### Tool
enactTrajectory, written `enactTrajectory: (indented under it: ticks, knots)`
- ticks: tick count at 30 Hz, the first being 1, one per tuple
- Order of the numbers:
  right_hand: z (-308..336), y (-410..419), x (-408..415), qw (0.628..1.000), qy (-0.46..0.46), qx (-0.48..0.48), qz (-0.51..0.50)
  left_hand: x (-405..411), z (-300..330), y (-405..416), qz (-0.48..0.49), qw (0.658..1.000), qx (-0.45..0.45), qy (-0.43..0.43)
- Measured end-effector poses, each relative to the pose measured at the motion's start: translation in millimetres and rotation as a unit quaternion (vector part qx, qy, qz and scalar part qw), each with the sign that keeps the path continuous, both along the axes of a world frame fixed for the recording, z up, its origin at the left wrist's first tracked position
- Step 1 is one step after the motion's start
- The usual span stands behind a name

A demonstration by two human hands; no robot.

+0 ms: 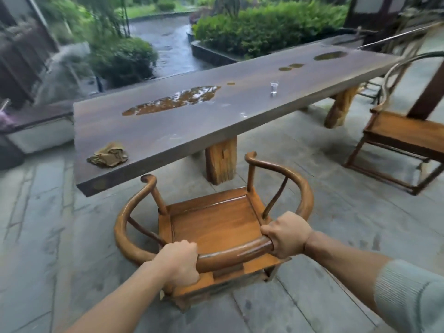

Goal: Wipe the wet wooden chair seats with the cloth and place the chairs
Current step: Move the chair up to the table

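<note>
A wooden armchair (216, 227) with a curved horseshoe back rail stands on the stone floor just in front of me, its seat facing the long table. My left hand (179, 263) grips the back rail on the left side. My right hand (287, 237) grips the same rail on the right. A crumpled tan cloth (108, 155) lies on the near left corner of the table, apart from both hands. A second wooden chair (403, 145) stands at the right, beside the table.
The long dark wooden table (168, 131) carries puddles (173, 100) and a small glass (274, 87). Thick wooden legs (221, 159) hold it up just beyond the chair. Wet stone paving surrounds everything; shrubs and a path lie beyond.
</note>
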State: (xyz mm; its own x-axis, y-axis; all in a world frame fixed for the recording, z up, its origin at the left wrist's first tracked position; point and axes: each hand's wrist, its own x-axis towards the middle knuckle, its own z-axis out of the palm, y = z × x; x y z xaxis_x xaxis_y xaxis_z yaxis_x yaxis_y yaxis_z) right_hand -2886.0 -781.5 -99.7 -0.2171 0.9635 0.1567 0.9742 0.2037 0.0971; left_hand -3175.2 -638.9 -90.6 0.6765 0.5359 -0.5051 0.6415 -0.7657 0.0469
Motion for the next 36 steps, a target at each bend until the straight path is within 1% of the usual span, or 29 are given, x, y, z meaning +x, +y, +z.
enactTrajectory:
  ticks: [4, 8, 13, 17, 21, 27, 29, 31, 33, 34, 36]
  knots:
    - [-2.7, 36.7, 48.6, 0.997, 0.016, -0.016, 0.07, 32.4, -0.2, 1.1, 0.048, 0.999, 0.006, -0.012]
    - [2.5, 78.5, 99.7, 0.996, 0.008, 0.012, 0.093, 75.0, 8.0, 11.2, 0.081, 0.995, -0.003, -0.051]
    - [3.4, 124.4, 149.7, 0.99, 0.002, 0.012, 0.142, 112.5, 11.2, 30.0, 0.103, 0.993, 0.007, -0.065]
    - [-8.2, 124.7, 156.2, 0.987, 0.023, 0.029, 0.159, 115.1, 11.1, 29.1, 0.103, 0.993, 0.025, -0.049]
    - [-11.1, 116.0, 156.5, 0.986, 0.026, 0.026, 0.162, 118.8, 14.9, 20.9, 0.116, 0.993, 0.013, -0.031]
    - [-17.0, 113.7, 162.2, 0.985, 0.015, 0.0, 0.171, 121.9, 12.6, 13.9, 0.145, 0.989, -0.009, -0.038]
    - [-16.1, 114.4, 161.2, 0.985, 0.024, -0.028, 0.167, 122.1, 10.6, 12.9, 0.158, 0.987, -0.013, -0.032]
    - [-8.8, 112.5, 162.0, 0.981, 0.045, -0.086, 0.169, 125.1, 13.5, 9.1, 0.162, 0.987, -0.016, -0.012]
    - [-1.5, 116.1, 164.8, 0.969, 0.06, -0.148, 0.189, 127.2, 14.9, 10.4, 0.18, 0.983, -0.029, 0.007]
    - [3.4, 118.9, 167.6, 0.959, 0.069, -0.182, 0.204, 129.7, 18.4, 11.9, 0.191, 0.98, -0.047, 0.019]
    - [14.4, 124.8, 175.1, 0.938, 0.105, -0.248, 0.216, 136.8, 28.0, 14.6, 0.227, 0.966, -0.122, 0.032]
